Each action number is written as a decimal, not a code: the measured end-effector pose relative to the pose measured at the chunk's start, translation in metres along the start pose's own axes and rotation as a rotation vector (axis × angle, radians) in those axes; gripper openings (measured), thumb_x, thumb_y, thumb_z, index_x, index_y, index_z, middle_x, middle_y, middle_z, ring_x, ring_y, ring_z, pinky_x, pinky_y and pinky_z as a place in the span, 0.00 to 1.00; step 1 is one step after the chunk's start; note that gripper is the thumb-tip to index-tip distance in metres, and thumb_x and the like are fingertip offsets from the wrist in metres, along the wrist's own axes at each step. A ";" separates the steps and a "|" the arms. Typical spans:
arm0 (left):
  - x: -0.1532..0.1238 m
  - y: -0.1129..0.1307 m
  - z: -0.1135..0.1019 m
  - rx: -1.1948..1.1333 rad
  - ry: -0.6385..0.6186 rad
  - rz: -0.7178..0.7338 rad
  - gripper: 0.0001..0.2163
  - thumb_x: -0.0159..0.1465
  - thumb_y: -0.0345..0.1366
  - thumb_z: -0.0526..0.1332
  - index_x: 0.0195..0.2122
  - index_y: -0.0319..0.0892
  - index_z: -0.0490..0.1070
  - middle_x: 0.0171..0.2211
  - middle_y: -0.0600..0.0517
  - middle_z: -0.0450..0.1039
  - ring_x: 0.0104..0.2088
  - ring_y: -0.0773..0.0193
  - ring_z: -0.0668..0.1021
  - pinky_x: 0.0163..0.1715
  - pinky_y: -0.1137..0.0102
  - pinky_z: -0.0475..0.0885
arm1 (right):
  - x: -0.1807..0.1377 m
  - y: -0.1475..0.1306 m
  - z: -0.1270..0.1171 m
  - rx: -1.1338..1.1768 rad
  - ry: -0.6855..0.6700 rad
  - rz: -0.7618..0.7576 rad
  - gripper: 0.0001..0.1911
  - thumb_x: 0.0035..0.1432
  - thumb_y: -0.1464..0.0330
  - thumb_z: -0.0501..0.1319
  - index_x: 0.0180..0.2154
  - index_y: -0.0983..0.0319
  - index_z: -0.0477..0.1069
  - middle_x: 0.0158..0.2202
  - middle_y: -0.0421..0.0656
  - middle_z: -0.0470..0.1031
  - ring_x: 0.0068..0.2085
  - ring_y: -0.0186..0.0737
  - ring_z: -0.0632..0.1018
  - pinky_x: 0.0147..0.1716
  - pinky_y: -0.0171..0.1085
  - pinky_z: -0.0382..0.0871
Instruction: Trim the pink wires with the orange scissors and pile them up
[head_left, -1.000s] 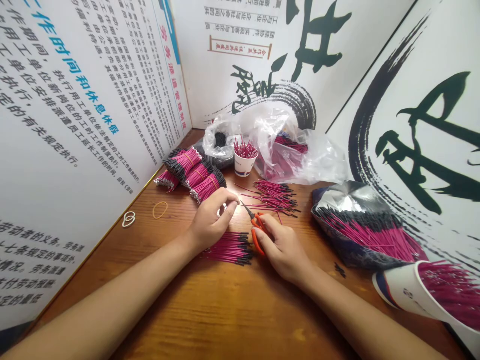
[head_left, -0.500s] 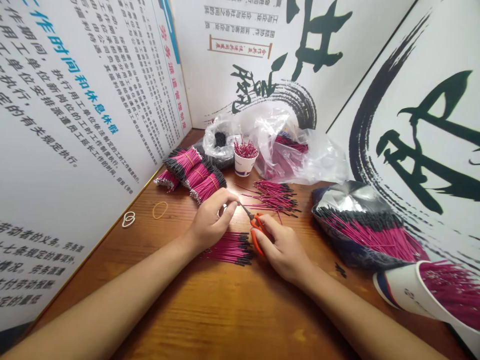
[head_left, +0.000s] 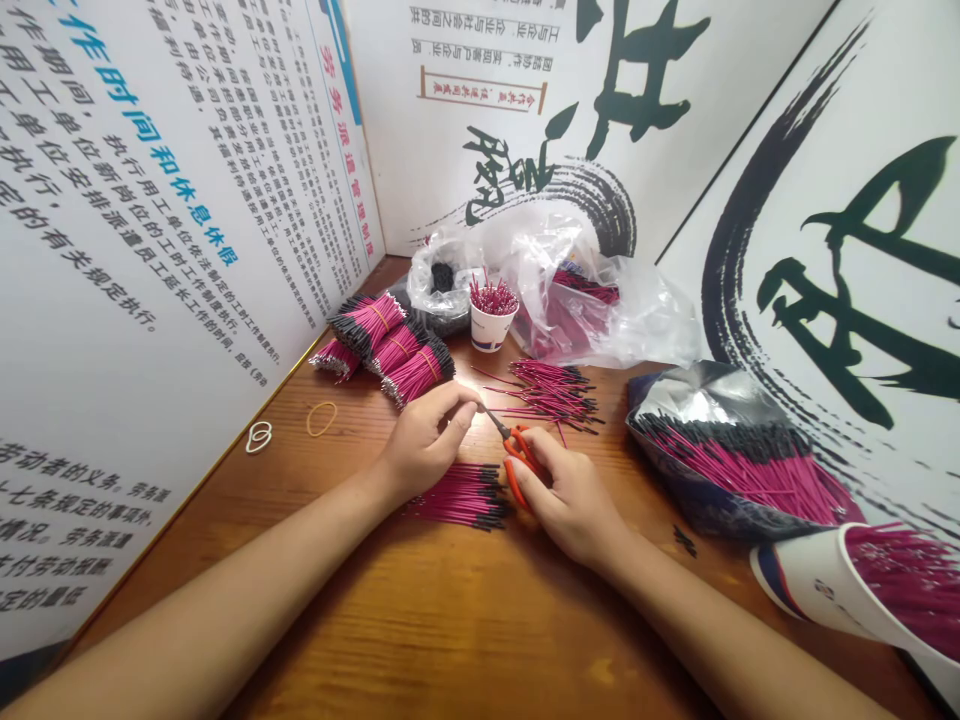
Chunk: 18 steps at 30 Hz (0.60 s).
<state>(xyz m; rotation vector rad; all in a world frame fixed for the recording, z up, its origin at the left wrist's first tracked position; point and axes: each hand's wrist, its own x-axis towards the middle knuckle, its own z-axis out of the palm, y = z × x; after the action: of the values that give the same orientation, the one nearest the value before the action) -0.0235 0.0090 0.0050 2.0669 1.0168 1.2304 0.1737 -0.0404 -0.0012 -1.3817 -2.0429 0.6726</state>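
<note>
My right hand (head_left: 574, 495) is wrapped round the orange handles of small scissors (head_left: 527, 452), whose grey blades point up and left. At the blade tips, my left hand (head_left: 431, 435) pinches thumb against fingers; whatever lies between them is too small to make out. Below the hands, a row of magenta wires with black ends (head_left: 459, 498) lies on the table, partly covered by my left hand. Just beyond the scissors is a looser pile of similar wires (head_left: 551, 392).
Banded wire bundles (head_left: 405, 350) are stacked at the back left, beside a paper cup of wires (head_left: 493, 330) and clear plastic bags (head_left: 652, 315). To the right sit a dark bag of wires (head_left: 697, 505) and a tilted cup (head_left: 810, 580). Rubber bands (head_left: 322, 420) lie left.
Both hands and the scissors hold almost the same pose. The whole view has shifted very slightly.
</note>
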 end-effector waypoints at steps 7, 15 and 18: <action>-0.001 -0.001 0.000 -0.048 -0.001 -0.028 0.08 0.68 0.34 0.53 0.34 0.40 0.69 0.30 0.53 0.70 0.30 0.67 0.71 0.31 0.72 0.66 | 0.000 0.000 0.000 0.026 0.016 0.009 0.09 0.66 0.62 0.54 0.37 0.60 0.67 0.28 0.39 0.73 0.26 0.35 0.69 0.28 0.33 0.57; -0.003 -0.005 0.001 -0.052 0.018 -0.025 0.06 0.68 0.35 0.54 0.35 0.41 0.66 0.30 0.53 0.66 0.30 0.67 0.68 0.31 0.72 0.65 | 0.000 0.000 0.000 0.030 0.018 0.007 0.09 0.65 0.62 0.55 0.37 0.60 0.68 0.27 0.39 0.74 0.26 0.35 0.70 0.27 0.33 0.58; -0.003 -0.006 0.002 -0.046 0.029 -0.012 0.05 0.68 0.35 0.55 0.35 0.41 0.65 0.30 0.54 0.64 0.29 0.68 0.68 0.29 0.72 0.64 | -0.001 0.000 0.000 0.023 0.013 -0.006 0.08 0.65 0.62 0.55 0.37 0.60 0.68 0.26 0.37 0.72 0.26 0.35 0.69 0.26 0.33 0.57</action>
<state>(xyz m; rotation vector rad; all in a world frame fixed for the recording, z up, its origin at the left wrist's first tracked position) -0.0248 0.0097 -0.0014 2.0109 1.0036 1.2693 0.1740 -0.0408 -0.0014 -1.3626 -2.0224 0.6806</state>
